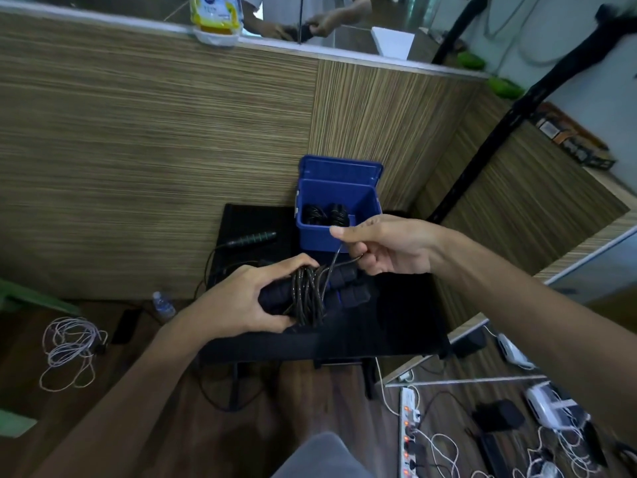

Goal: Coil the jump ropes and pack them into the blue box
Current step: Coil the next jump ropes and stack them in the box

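Observation:
My left hand grips a black jump rope bundle: two dark foam handles side by side with cord wound round them. My right hand pinches the loose end of that cord just above the bundle's right side. Behind my hands the blue box stands open, its lid tipped back, on the far edge of a small black table. Coiled black ropes lie inside it. Another rope's black handle with green bands lies on the table to the left of the box, its cord trailing off the edge.
A wood-grain partition wall rises behind the table. On the floor at the left lie a tangle of pale cable, a water bottle and a phone. A power strip with chargers and cables spreads at the lower right.

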